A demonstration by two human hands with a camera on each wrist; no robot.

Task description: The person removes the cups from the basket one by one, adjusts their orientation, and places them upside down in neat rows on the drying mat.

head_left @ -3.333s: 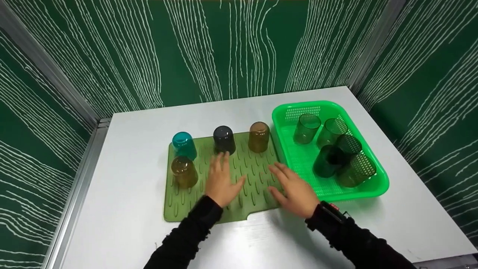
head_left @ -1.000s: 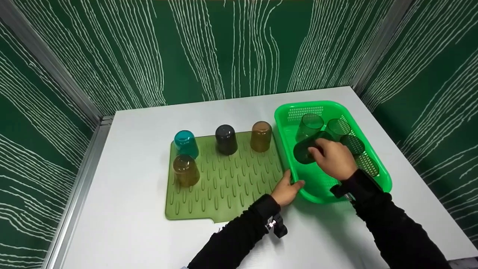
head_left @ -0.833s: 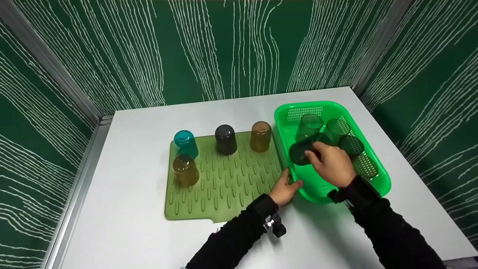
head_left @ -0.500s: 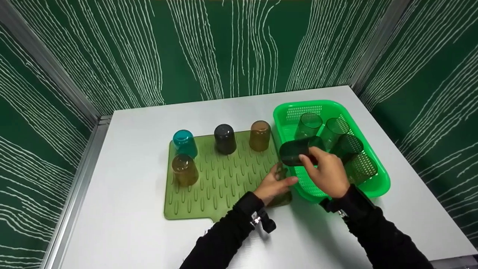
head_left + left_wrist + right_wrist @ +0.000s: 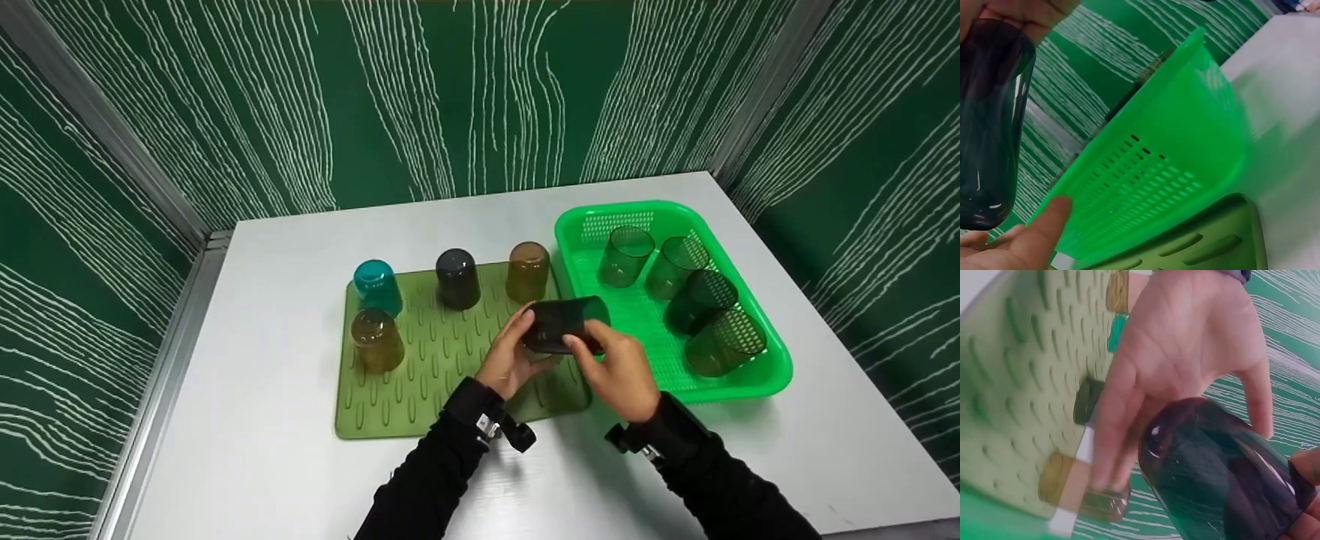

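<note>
My right hand [image 5: 624, 379] pinches a dark tinted drinking glass [image 5: 559, 326] near its rim, thumb on the near side. The glass lies sideways in the air over the right part of a green drying mat [image 5: 450, 390], its closed base toward the left. My left hand [image 5: 502, 367] is at that base, its fingers extended. In the right wrist view, the left palm [image 5: 1179, 343] faces the glass with thumb and fingers spread apart. In the left wrist view, right-hand fingers [image 5: 1033, 17] hold the glass's upper end.
On the mat, upside down, stand a teal glass [image 5: 377, 289], an amber glass [image 5: 377, 341], a dark grey glass [image 5: 457, 279] and a brown glass [image 5: 528, 272]. The green basket [image 5: 776, 367] at right holds several more glasses, including a greenish one [image 5: 626, 257].
The right hand has taken the dark glass out of the basket and moved it left over the mat. My left hand has left the basket's edge and come to the glass's base.
</note>
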